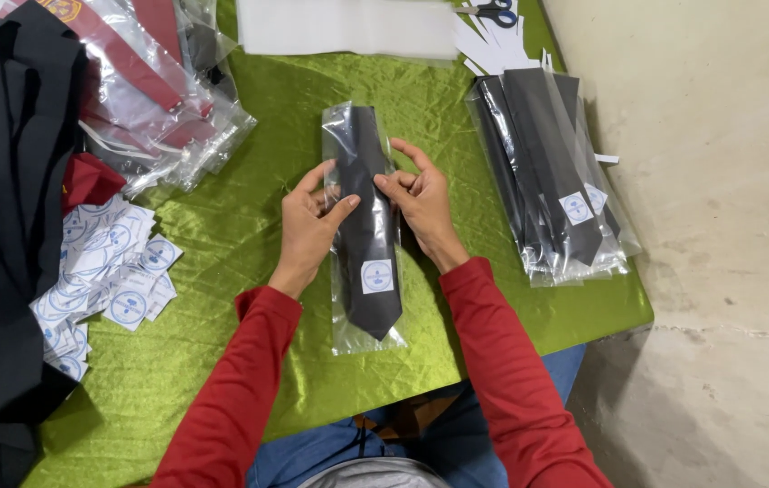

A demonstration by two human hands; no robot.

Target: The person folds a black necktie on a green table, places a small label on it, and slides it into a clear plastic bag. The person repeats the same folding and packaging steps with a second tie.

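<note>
At the middle of the green satin surface (249, 226) lies a black necktie in a clear sleeve (365, 230), its pointed end toward the person and a round white sticker (377, 276) near that tip. The left hand (308, 221) pinches the sleeve's left edge between thumb and fingers, and the right hand (421, 203) pinches the right edge with curled fingertips, so both grip the plastic at mid-length. To do this well, I judge the hands should pull evenly outward, keeping the tie centred and flat without creasing the film. To the right a stack of bagged black ties (552, 172) fans out; to the left lie loose round stickers (109, 262), dark folded garments (5, 208) and bagged red items (145, 81). Scissors (493, 12) and white paper (348, 27) rest at the far edge.
</note>
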